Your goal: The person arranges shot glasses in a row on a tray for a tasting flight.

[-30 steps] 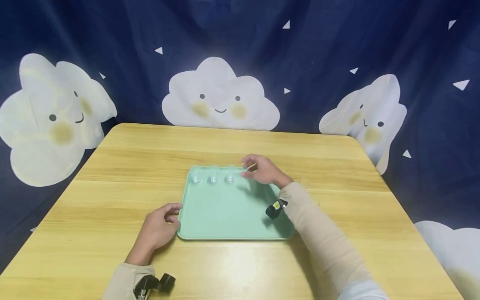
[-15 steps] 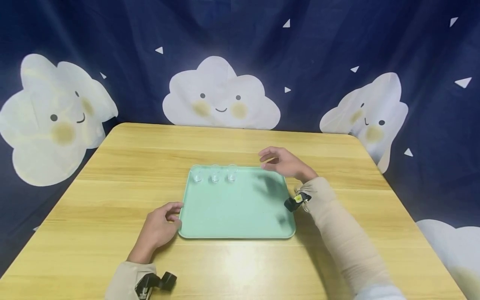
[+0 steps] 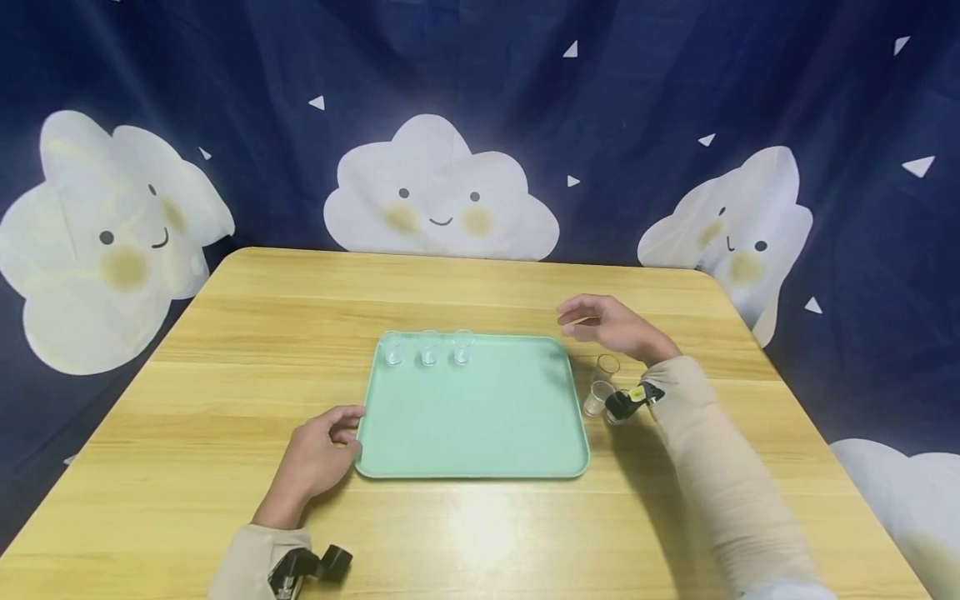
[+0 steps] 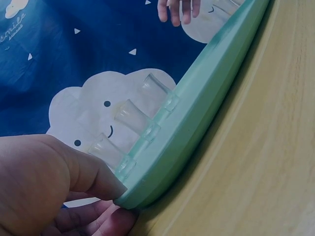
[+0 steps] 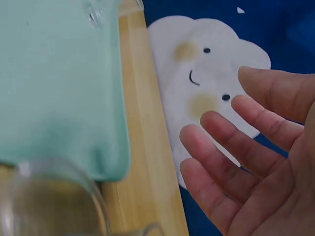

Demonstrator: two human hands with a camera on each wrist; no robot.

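A mint-green tray lies on the wooden table. Three small clear glasses stand upright in a row along its far edge, toward the left corner. My left hand grips the tray's left edge; in the left wrist view the thumb is at the rim, with the fingers beneath. Beyond the tray's far right corner my right hand hovers with fingers loosely spread, holding nothing. Just below it, beside the tray's right edge, more clear glasses stand on the table, partly hidden by the wrist camera.
The wooden table extends around the tray on all sides. A dark blue curtain with white clouds hangs behind it. A black wrist camera on the right sleeve overlaps the glasses in the head view.
My right hand has moved right, from beside the rightmost glass in the row to past the tray's far right corner. Glasses behind its forearm now show. The left hand has stayed put.
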